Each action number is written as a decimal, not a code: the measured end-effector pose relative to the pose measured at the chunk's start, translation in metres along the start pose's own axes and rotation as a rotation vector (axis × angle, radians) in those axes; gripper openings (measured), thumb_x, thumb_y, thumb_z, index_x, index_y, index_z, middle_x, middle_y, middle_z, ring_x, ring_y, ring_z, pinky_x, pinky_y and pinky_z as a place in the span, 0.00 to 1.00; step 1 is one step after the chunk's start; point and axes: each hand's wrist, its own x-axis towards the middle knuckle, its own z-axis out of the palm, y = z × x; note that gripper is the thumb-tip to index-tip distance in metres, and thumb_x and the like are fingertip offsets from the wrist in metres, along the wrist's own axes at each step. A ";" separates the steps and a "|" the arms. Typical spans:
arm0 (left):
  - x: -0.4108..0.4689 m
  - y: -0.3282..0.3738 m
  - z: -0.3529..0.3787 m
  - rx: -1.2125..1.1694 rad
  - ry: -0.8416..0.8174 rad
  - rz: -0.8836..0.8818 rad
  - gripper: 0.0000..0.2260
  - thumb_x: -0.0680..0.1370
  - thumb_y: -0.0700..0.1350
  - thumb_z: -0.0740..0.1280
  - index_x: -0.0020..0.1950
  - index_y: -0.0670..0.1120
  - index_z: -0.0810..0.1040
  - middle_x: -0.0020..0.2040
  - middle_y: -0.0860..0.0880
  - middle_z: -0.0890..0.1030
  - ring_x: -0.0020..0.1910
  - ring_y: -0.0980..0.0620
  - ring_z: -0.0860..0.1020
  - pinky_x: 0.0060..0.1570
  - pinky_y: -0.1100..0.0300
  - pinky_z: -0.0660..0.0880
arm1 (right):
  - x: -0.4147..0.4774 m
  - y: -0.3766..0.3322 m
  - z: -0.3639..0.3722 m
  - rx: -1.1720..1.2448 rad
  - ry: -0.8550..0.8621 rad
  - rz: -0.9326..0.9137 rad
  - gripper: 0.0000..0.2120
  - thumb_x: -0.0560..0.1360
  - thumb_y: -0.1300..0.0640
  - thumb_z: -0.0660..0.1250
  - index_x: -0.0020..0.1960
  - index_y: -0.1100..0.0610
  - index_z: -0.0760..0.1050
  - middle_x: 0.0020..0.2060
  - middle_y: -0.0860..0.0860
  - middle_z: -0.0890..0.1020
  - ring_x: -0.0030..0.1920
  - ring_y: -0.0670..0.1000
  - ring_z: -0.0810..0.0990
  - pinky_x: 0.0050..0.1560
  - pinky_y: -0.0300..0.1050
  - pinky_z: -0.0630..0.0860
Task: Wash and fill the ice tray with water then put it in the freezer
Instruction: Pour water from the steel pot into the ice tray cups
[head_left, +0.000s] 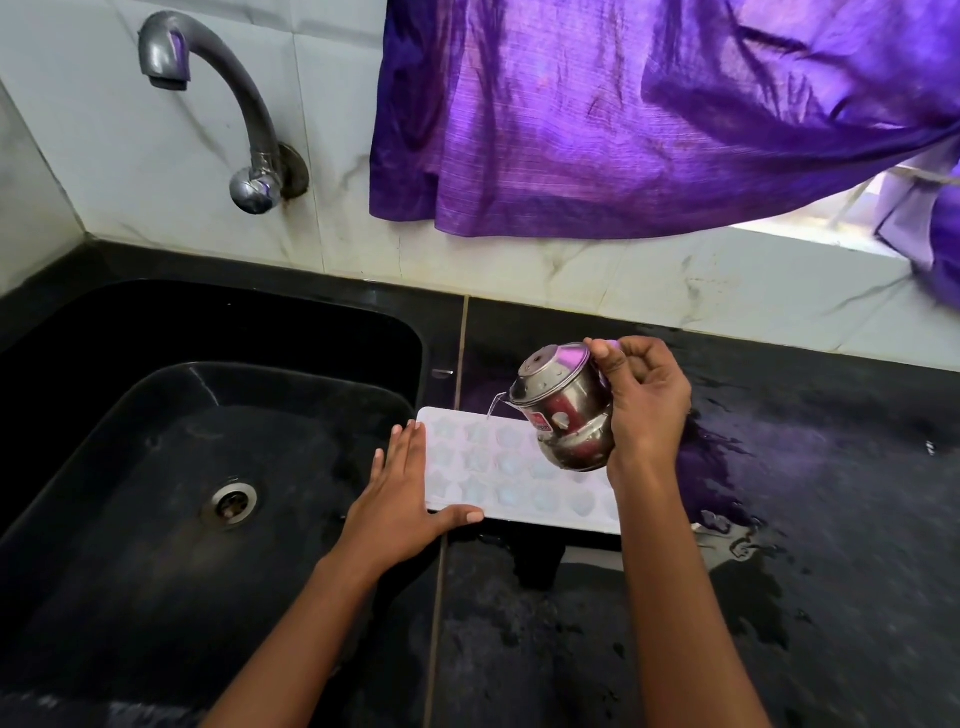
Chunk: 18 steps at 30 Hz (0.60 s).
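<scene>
right hand (647, 400) grips a small round stainless steel pot (563, 410) by its body, fingers curled around the far side, tipping it mouth-down toward the left so a thin stream of water (493, 408) runs from its rim. the stream falls into the far row of a white plastic ice tray (498, 467) with rounded pockets. that tray lies flat on the wet black stone countertop (779, 519), just right of the black sink (156, 441), with the pot hanging over its right part. left hand (400, 499) lies flat with straight fingers against the tray's left end, thumb stretched along the near edge, holding nothing. puddles shine on the counter around the right forearm. a round metal drain (229, 503) sits in the sink floor. a curved grey metal tap (228, 104) juts from the white marble-patterned wall, and a purple cloth curtain (623, 114) hangs above the counter.
</scene>
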 end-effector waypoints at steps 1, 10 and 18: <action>0.000 -0.001 0.000 -0.004 0.004 0.001 0.62 0.53 0.83 0.46 0.76 0.46 0.34 0.77 0.50 0.36 0.68 0.59 0.30 0.68 0.59 0.35 | 0.000 -0.001 0.000 -0.006 0.000 -0.005 0.08 0.69 0.59 0.73 0.38 0.53 0.74 0.34 0.48 0.81 0.35 0.42 0.79 0.39 0.32 0.75; 0.000 0.000 0.000 0.002 0.015 0.013 0.60 0.56 0.80 0.49 0.76 0.45 0.35 0.77 0.49 0.37 0.68 0.60 0.31 0.69 0.59 0.35 | 0.003 -0.005 0.000 -0.039 -0.007 -0.028 0.07 0.69 0.59 0.73 0.38 0.53 0.75 0.34 0.48 0.81 0.35 0.41 0.79 0.38 0.31 0.75; 0.000 0.000 0.002 -0.001 0.005 0.020 0.51 0.69 0.68 0.63 0.76 0.45 0.36 0.77 0.49 0.37 0.69 0.60 0.32 0.69 0.58 0.35 | 0.006 -0.008 0.000 -0.037 -0.018 -0.037 0.07 0.66 0.55 0.74 0.38 0.53 0.75 0.36 0.51 0.82 0.39 0.46 0.80 0.41 0.36 0.76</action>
